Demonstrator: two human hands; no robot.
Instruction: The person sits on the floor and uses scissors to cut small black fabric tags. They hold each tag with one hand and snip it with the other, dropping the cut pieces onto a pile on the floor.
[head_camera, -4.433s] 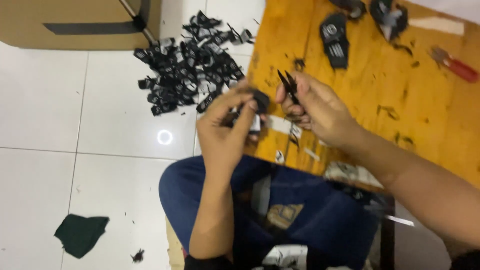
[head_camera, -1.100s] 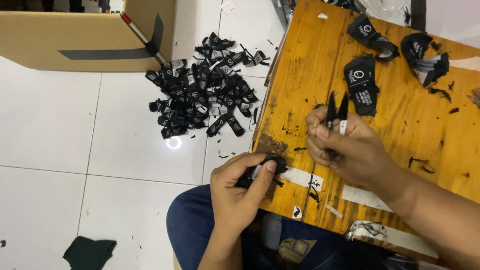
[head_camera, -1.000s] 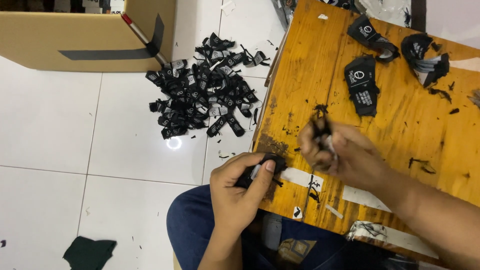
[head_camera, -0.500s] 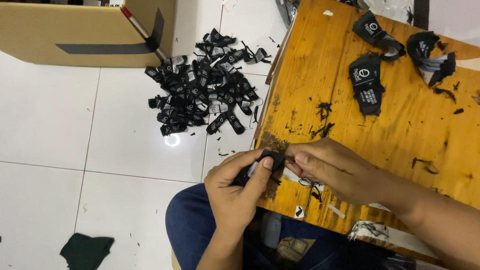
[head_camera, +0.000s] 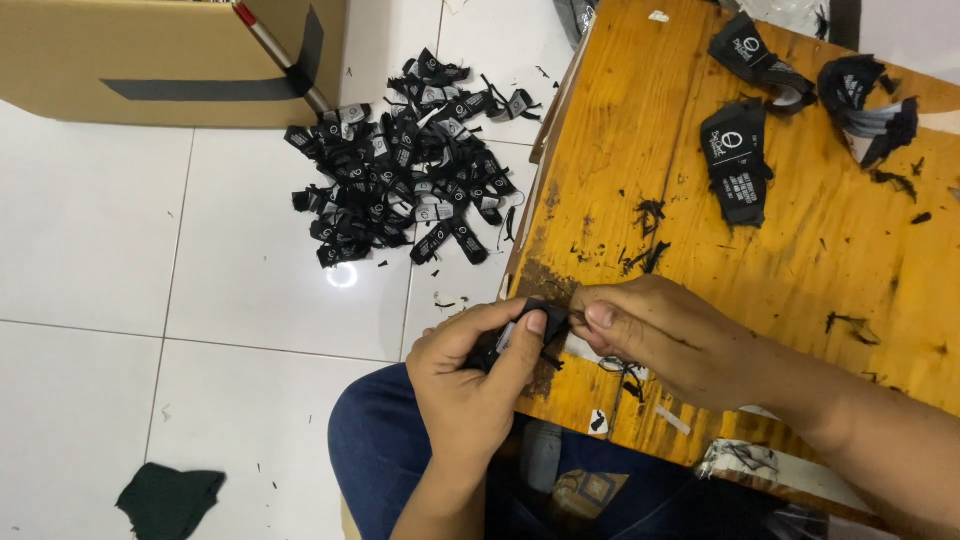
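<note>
Head view: a brown cardboard box with a dark tape strip stands at top left on the white tiled floor; beside it lies a heap of black woven labels. More black labels rest on the orange wooden board. At the board's near edge, the left hand pinches a small black label between thumb and fingers, while the right hand closes its fingertips on the label's other end.
</note>
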